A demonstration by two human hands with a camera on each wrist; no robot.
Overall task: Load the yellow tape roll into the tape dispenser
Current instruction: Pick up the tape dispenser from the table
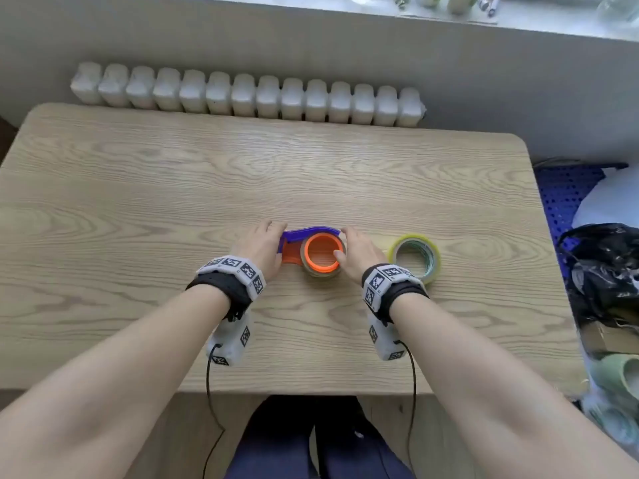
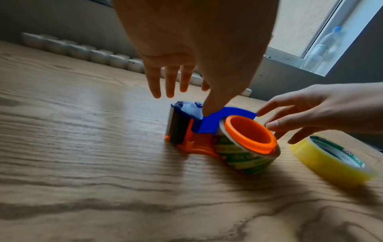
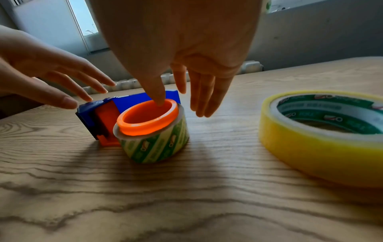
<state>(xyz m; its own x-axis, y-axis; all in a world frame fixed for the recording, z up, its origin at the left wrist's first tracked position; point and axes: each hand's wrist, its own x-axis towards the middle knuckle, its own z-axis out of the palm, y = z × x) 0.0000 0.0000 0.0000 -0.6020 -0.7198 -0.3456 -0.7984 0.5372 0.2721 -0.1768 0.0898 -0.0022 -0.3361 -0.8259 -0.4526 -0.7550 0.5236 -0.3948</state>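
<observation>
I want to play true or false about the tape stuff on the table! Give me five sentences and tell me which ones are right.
1. The yellow roll is already on the dispenser. False: it lies flat on the table, to the right of the dispenser.
2. The dispenser's hub is orange. True.
3. A green-printed core sits around the hub. True.
4. The right hand holds the yellow roll. False: its thumb dips into the hub, fingers open.
5. The left hand is beside the dispenser's blue end. True.
</observation>
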